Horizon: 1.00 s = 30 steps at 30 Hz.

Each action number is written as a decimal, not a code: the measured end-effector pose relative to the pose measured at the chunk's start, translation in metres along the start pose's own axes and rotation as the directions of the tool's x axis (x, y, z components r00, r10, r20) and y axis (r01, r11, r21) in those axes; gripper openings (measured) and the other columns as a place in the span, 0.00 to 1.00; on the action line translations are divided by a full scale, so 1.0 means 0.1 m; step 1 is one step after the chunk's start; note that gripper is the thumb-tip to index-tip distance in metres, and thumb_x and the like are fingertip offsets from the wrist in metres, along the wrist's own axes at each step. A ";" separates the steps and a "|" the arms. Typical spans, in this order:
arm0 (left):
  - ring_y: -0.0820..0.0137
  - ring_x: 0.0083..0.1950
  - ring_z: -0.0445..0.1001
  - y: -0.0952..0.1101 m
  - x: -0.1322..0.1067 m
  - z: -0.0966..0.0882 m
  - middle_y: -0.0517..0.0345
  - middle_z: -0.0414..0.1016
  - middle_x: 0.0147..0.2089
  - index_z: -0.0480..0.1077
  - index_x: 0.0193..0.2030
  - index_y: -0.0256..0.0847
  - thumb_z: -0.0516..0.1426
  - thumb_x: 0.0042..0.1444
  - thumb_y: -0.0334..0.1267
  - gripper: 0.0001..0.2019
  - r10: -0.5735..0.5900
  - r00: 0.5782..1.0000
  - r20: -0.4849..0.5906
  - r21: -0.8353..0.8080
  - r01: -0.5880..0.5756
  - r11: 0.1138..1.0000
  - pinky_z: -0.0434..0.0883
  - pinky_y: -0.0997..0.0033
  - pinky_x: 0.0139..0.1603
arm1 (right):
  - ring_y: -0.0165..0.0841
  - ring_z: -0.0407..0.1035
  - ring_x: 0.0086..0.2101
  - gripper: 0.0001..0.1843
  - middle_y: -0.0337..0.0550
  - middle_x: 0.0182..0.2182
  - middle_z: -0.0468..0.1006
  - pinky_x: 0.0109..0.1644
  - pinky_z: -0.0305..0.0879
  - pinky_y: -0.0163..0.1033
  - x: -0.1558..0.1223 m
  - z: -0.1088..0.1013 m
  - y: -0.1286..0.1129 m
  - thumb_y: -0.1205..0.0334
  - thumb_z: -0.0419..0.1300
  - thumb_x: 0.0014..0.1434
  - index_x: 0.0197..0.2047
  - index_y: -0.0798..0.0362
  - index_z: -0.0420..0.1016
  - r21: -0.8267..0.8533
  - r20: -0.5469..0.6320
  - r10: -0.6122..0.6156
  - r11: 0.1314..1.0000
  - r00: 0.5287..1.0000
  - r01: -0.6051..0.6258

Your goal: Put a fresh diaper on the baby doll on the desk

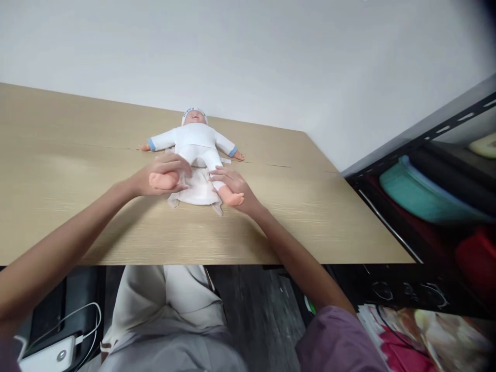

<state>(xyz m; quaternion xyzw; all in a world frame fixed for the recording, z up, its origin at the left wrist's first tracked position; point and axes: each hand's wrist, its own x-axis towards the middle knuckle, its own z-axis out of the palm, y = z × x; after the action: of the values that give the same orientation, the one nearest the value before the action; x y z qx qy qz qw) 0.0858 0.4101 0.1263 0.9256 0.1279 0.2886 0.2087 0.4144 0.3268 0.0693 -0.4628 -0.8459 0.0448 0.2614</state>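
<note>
A baby doll lies on its back on the table, arms spread and head toward the wall. It has a white suit with blue cuffs and a white cap. My left hand is closed around the doll's leg on the left, with the bare foot sticking out in front. The fingers of my right hand curl over the doll's other leg near the knee; that foot rests against the hand. Under the doll's hips and between its legs a pale diaper is spread out, its tabs loose at the edges.
The wooden table meets a plain wall at the back. On the right, a black shelf rack holds a teal basin and a red item. A white power bank with a cable lies at lower left.
</note>
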 end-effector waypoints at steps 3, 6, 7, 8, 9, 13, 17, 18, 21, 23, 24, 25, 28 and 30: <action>0.46 0.69 0.78 -0.19 -0.32 -0.06 0.52 0.87 0.63 0.84 0.58 0.54 0.67 0.65 0.58 0.20 -0.084 0.992 0.094 0.058 0.078 0.995 0.69 0.39 0.76 | 0.41 0.58 0.81 0.27 0.47 0.78 0.73 0.84 0.61 0.59 -0.14 -0.01 0.11 0.64 0.50 0.77 0.71 0.49 0.79 0.043 0.099 -0.143 0.989 0.985 0.139; 0.45 0.77 0.73 -0.31 -0.52 0.02 0.51 0.85 0.69 0.83 0.63 0.55 0.68 0.64 0.55 0.22 -0.125 0.983 0.131 0.083 0.115 0.990 0.66 0.37 0.79 | 0.39 0.58 0.82 0.29 0.47 0.78 0.73 0.84 0.61 0.59 -0.21 0.01 0.17 0.68 0.47 0.78 0.72 0.48 0.80 0.055 0.113 -0.157 0.987 0.981 0.152; 0.45 0.78 0.73 -0.34 -0.56 0.06 0.51 0.84 0.71 0.83 0.64 0.56 0.67 0.65 0.53 0.22 -0.122 0.984 0.133 0.089 0.111 0.990 0.65 0.37 0.80 | 0.39 0.58 0.81 0.28 0.46 0.78 0.73 0.84 0.61 0.59 -0.21 0.01 0.17 0.68 0.47 0.78 0.72 0.48 0.80 0.061 0.110 -0.155 0.987 0.982 0.149; 0.45 0.79 0.72 -0.36 -0.58 0.10 0.51 0.83 0.72 0.82 0.66 0.56 0.67 0.66 0.50 0.22 -0.112 0.984 0.140 0.098 0.099 0.990 0.65 0.36 0.80 | 0.39 0.59 0.81 0.28 0.46 0.78 0.73 0.84 0.61 0.60 -0.22 0.01 0.18 0.68 0.48 0.79 0.72 0.47 0.80 0.071 0.108 -0.155 0.986 0.982 0.148; 0.45 0.79 0.71 -0.37 -0.58 0.13 0.51 0.82 0.74 0.81 0.68 0.57 0.65 0.67 0.47 0.23 -0.100 0.983 0.153 0.108 0.084 0.991 0.64 0.36 0.81 | 0.39 0.59 0.81 0.27 0.46 0.78 0.73 0.84 0.62 0.60 -0.22 0.01 0.19 0.68 0.48 0.80 0.72 0.47 0.80 0.084 0.105 -0.156 0.986 0.982 0.147; 0.46 0.80 0.69 -0.35 -0.55 0.15 0.49 0.80 0.76 0.79 0.71 0.54 0.61 0.66 0.36 0.27 -0.078 0.972 0.223 0.120 0.052 0.991 0.62 0.36 0.81 | 0.38 0.64 0.79 0.27 0.45 0.74 0.78 0.83 0.64 0.60 -0.23 0.01 0.31 0.65 0.47 0.82 0.70 0.45 0.82 0.203 0.077 -0.134 0.972 0.988 0.116; 0.50 0.71 0.75 -0.27 -0.49 0.07 0.50 0.82 0.72 0.81 0.69 0.55 0.56 0.72 0.37 0.23 -0.099 0.967 0.236 0.090 0.080 0.993 0.65 0.42 0.77 | 0.40 0.70 0.76 0.27 0.45 0.68 0.84 0.82 0.66 0.61 -0.22 -0.02 0.38 0.60 0.45 0.84 0.65 0.43 0.85 0.368 0.063 -0.060 0.929 0.996 0.032; 0.51 0.69 0.75 -0.25 -0.48 0.07 0.50 0.82 0.72 0.81 0.69 0.55 0.54 0.75 0.38 0.22 -0.110 0.963 0.246 0.095 0.089 0.992 0.65 0.43 0.76 | 0.41 0.70 0.75 0.25 0.46 0.68 0.84 0.82 0.66 0.61 -0.21 -0.03 0.35 0.57 0.47 0.84 0.64 0.44 0.85 0.384 0.066 -0.045 0.923 0.997 0.016; 0.49 0.66 0.72 -0.16 -0.43 0.12 0.48 0.82 0.70 0.81 0.67 0.50 0.55 0.76 0.48 0.21 -0.166 0.954 0.250 0.160 0.128 0.979 0.64 0.44 0.75 | 0.47 0.67 0.76 0.22 0.51 0.68 0.82 0.82 0.65 0.63 -0.21 -0.04 0.15 0.47 0.58 0.81 0.69 0.46 0.82 0.304 0.074 -0.021 0.953 0.997 -0.002; 0.46 0.64 0.71 -0.12 -0.41 0.20 0.45 0.82 0.65 0.81 0.63 0.46 0.63 0.69 0.58 0.24 -0.205 0.959 0.197 0.214 0.162 0.963 0.66 0.45 0.72 | 0.54 0.65 0.77 0.31 0.56 0.70 0.79 0.82 0.63 0.66 -0.21 0.00 -0.03 0.41 0.66 0.76 0.72 0.48 0.78 0.154 0.078 -0.006 0.988 0.997 -0.006; 0.46 0.62 0.70 -0.10 -0.40 0.25 0.44 0.82 0.63 0.81 0.61 0.45 0.67 0.65 0.60 0.26 -0.218 0.962 0.164 0.240 0.176 0.955 0.67 0.45 0.70 | 0.56 0.64 0.76 0.33 0.57 0.70 0.78 0.82 0.62 0.67 -0.22 0.04 -0.10 0.40 0.68 0.74 0.73 0.49 0.78 0.075 0.079 0.007 0.997 0.997 -0.013; 0.46 0.61 0.70 -0.10 -0.39 0.29 0.44 0.81 0.61 0.80 0.59 0.44 0.69 0.62 0.59 0.26 -0.226 0.965 0.136 0.260 0.185 0.948 0.68 0.45 0.69 | 0.58 0.64 0.76 0.32 0.59 0.70 0.77 0.81 0.61 0.67 -0.23 0.08 -0.17 0.42 0.68 0.74 0.73 0.50 0.78 0.008 0.075 0.023 1.000 0.997 -0.023; 0.48 0.58 0.70 -0.11 -0.36 0.36 0.46 0.81 0.56 0.80 0.53 0.44 0.67 0.63 0.49 0.16 -0.233 0.968 0.094 0.279 0.199 0.940 0.68 0.45 0.67 | 0.55 0.65 0.75 0.23 0.58 0.68 0.78 0.80 0.63 0.65 -0.23 0.18 -0.24 0.57 0.60 0.77 0.70 0.49 0.82 -0.068 0.037 0.056 0.996 0.998 -0.053; 0.48 0.57 0.70 -0.13 -0.33 0.35 0.47 0.82 0.50 0.79 0.51 0.45 0.63 0.66 0.47 0.12 -0.251 0.965 0.077 0.250 0.225 0.942 0.68 0.47 0.64 | 0.53 0.68 0.73 0.21 0.55 0.66 0.80 0.78 0.66 0.64 -0.21 0.21 -0.21 0.63 0.55 0.77 0.65 0.48 0.85 -0.041 -0.001 0.059 0.997 0.998 -0.059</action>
<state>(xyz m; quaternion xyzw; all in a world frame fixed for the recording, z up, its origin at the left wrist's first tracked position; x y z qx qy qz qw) 0.0782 0.3989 0.0783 0.9359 0.2615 0.1934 0.1354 0.3973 0.3013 0.0495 -0.4929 -0.8325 0.0351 0.2505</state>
